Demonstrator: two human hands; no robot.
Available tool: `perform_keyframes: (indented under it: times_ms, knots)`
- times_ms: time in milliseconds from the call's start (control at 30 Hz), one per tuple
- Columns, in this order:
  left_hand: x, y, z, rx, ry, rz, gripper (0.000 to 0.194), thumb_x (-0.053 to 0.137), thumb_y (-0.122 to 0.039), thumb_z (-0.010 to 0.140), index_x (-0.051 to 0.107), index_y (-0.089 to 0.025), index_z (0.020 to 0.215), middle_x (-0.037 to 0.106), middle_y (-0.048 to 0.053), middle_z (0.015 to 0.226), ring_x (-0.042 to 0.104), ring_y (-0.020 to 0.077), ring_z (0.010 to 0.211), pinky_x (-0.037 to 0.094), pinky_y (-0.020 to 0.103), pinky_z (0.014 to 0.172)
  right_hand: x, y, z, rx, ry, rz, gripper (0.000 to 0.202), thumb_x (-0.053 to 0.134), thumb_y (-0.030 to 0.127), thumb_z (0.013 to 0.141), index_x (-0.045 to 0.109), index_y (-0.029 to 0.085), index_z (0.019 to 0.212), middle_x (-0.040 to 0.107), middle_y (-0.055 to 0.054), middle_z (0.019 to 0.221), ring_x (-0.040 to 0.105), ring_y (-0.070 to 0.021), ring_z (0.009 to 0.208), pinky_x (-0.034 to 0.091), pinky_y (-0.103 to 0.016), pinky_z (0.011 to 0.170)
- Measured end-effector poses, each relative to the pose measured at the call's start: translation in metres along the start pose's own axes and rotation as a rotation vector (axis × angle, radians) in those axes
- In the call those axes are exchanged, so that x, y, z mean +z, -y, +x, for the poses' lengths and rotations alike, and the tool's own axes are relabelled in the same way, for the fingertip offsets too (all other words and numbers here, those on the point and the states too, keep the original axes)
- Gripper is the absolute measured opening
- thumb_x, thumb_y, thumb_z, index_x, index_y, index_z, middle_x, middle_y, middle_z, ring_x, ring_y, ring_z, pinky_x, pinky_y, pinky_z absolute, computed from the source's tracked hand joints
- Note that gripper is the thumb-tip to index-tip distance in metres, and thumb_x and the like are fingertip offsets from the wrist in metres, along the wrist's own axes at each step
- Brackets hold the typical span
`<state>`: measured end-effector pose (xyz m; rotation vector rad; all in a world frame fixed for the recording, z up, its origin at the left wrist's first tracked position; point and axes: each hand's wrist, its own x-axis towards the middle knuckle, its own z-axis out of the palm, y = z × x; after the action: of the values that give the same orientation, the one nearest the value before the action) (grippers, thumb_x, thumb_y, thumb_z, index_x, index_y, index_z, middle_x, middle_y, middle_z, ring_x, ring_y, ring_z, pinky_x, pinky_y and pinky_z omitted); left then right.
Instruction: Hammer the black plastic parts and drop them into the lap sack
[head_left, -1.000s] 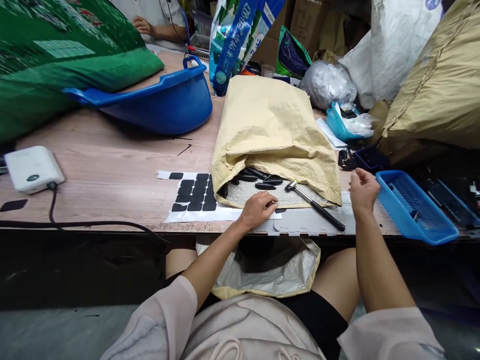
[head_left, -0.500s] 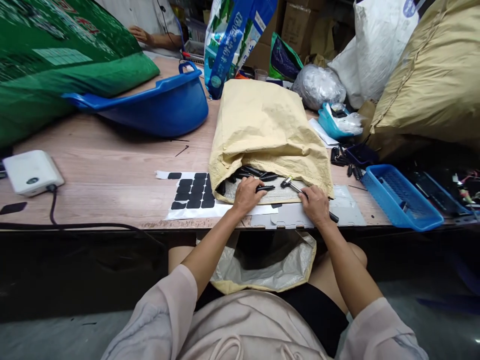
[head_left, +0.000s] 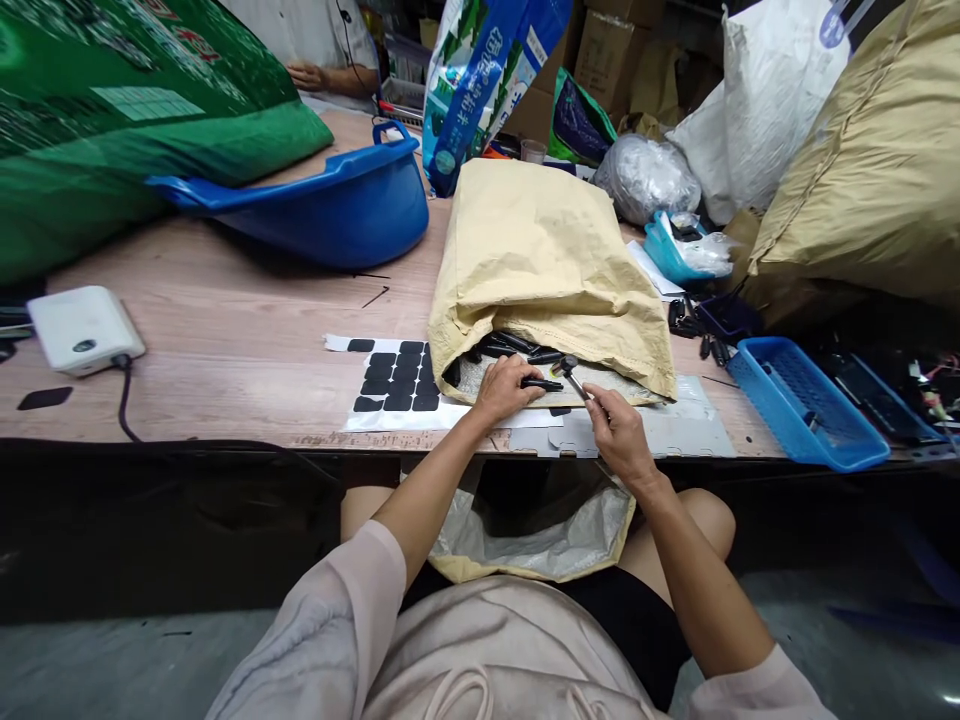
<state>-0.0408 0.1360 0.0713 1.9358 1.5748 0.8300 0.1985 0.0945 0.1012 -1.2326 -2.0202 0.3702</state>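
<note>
My left hand (head_left: 508,390) rests at the mouth of a yellow woven sack (head_left: 536,230), its fingers closed on a slim black pen-like piece (head_left: 541,384) that points right. My right hand (head_left: 621,437) grips a small hammer (head_left: 578,384) by its handle. The hammer's head is just above and right of the black piece's end; whether they touch I cannot tell. Inside the sack's opening lie several more black pieces (head_left: 510,343), partly covered by the fabric. Under my hands is the sack's pale lower layer.
A sheet of black stickers (head_left: 403,375) lies left of the sack. Farther left are a blue basin (head_left: 322,215) and a white corded box (head_left: 86,330). A blue basket (head_left: 806,400) stands right. Below the table edge, an open lined sack (head_left: 525,560) sits between my knees. A co-worker's hand (head_left: 307,76) shows behind.
My right hand has moved left and the hammer's head has come nearer the black piece's end. My left hand keeps its hold. The whole view has shifted slightly.
</note>
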Motion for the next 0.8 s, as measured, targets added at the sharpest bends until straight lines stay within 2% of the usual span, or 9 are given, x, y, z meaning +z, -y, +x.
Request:
perform_keyframes:
  times_ms: [200,400,567,800]
  knots:
    - [0.002,0.001,0.001,0.0,-0.008,-0.011,0.016,0.079,-0.032,0.085,0.084,-0.031,0.101,0.067,0.004,0.099,0.057,0.0272,0.104,0.043,0.042,0.098,0.009,0.003,-0.008,-0.007,-0.012,-0.025,0.037,0.047,0.034,0.109,0.071,0.025,0.135,0.076,-0.009,0.108,0.07,-0.0233,0.099,0.058,-0.039,0.092]
    - [0.003,0.0,0.003,-0.018,-0.004,-0.006,0.015,0.08,-0.032,0.085,0.083,-0.03,0.1,0.068,0.004,0.1,0.058,0.0275,0.103,0.043,0.042,0.097,0.013,0.006,-0.012,0.0,0.026,-0.086,0.039,0.045,0.033,0.109,0.073,0.025,0.134,0.071,-0.008,0.097,0.069,-0.0223,0.09,0.059,-0.036,0.086]
    - [0.001,0.003,0.005,0.003,0.019,-0.009,0.017,0.08,-0.035,0.084,0.082,-0.029,0.101,0.068,0.004,0.101,0.058,0.0274,0.103,0.044,0.041,0.094,0.017,0.013,-0.008,-0.03,0.012,-0.055,0.039,0.045,0.033,0.109,0.071,0.027,0.138,0.072,-0.008,0.102,0.069,-0.022,0.095,0.059,-0.035,0.09]
    - [-0.001,0.001,0.006,-0.024,0.025,-0.038,0.009,0.084,-0.032,0.08,0.081,-0.028,0.088,0.067,0.004,0.095,0.057,0.0282,0.099,0.045,0.041,0.092,0.027,0.005,-0.002,-0.033,0.049,-0.094,0.039,0.044,0.033,0.109,0.073,0.027,0.134,0.071,-0.007,0.098,0.069,-0.0215,0.09,0.058,-0.034,0.085]
